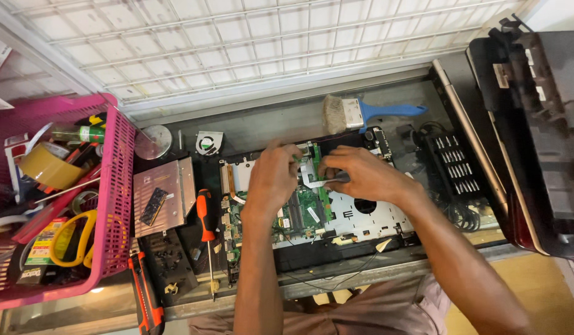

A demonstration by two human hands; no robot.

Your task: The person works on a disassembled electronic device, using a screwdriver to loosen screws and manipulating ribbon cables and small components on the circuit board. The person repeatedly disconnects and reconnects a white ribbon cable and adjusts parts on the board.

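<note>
An opened laptop base (367, 214) lies on the bench with its green circuit board (305, 214) exposed. My left hand (273, 177) rests on the board's upper part, fingers curled at a small white part near the top. My right hand (361, 174) is beside it, pinching a thin grey tool or cable end (333, 180) over a white flat ribbon (312, 180). What the left fingers grip is hidden.
A pink basket (116, 186) at left holds tape, yellow scissors and bottles. A metal drive caddy (166, 195), a red-handled screwdriver (206, 220), a small fan (209, 142), a blue-handled brush (367, 113) and a dark laptop lid (535, 136) surround the work.
</note>
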